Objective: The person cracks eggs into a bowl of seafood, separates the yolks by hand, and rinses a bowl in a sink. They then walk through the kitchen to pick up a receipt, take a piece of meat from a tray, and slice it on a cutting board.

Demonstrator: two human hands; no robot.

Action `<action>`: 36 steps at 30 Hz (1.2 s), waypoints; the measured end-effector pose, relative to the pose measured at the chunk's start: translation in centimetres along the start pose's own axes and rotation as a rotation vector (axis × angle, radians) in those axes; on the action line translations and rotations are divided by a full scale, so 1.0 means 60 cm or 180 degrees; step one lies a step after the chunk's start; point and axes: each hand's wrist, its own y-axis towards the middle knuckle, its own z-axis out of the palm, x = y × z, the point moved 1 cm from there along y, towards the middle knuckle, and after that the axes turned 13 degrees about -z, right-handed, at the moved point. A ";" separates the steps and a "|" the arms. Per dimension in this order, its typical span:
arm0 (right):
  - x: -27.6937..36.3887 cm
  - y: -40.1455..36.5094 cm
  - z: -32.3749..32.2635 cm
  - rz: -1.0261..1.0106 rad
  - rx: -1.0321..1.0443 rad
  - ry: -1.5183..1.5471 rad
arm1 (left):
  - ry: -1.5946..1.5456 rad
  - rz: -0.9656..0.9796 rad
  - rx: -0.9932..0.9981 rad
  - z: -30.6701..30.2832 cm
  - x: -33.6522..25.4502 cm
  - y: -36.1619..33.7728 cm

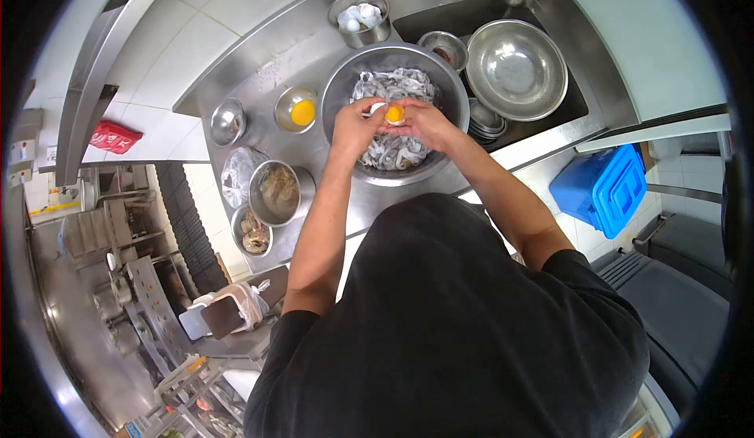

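Over a large steel basin (340, 69), both of my hands hold a cracked egg. Pinched in my left hand (355, 128) is a white eggshell half (378, 108). My right hand (430, 126) grips the other shell half, which carries an orange-yellow egg yolk (395, 114). The two halves are close together. Greyish-white, slick strips of food (397, 84) lie in the basin below. To the left, a small steel bowl (284, 105) contains orange-yellow yolk (303, 112). Behind the basin, a steel pot (359, 39) holds white eggshells (360, 17).
At right, a wide steel bowl (518, 69) rests over the sink (577, 100) beside stacked small bowls (488, 120). On the left stand an empty-looking bowl (228, 122), a plastic bag (238, 175) and a pot of cloudy liquid (276, 190). A blue lidded bin (603, 189) is at right.
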 end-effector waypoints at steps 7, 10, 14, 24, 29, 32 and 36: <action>0.001 0.009 -0.001 0.0019 0.0156 0.0186 | 0.0022 -0.0269 0.0041 -0.004 -0.027 -0.008; 0.000 0.016 -0.002 0.0032 0.0221 0.0240 | -0.0015 -0.0340 0.0052 -0.007 -0.034 -0.011; -0.012 0.032 -0.011 -0.0001 0.0168 0.0204 | 0.0150 -0.0272 -0.0068 -0.009 -0.031 -0.010; -0.014 0.047 0.006 -0.0008 0.0042 0.0643 | 0.1014 0.0393 -0.0987 -0.014 -0.028 -0.013; -0.024 0.056 0.006 -0.0133 0.0008 0.0549 | 0.0807 0.0176 -0.1003 -0.012 -0.008 -0.009; -0.022 0.054 0.009 -0.0137 0.0029 0.0526 | 0.0677 -0.0054 -0.1029 -0.010 -0.002 -0.006; -0.017 0.051 0.022 -0.0152 0.0004 0.0486 | 0.0827 -0.0050 -0.1315 -0.003 -0.020 -0.020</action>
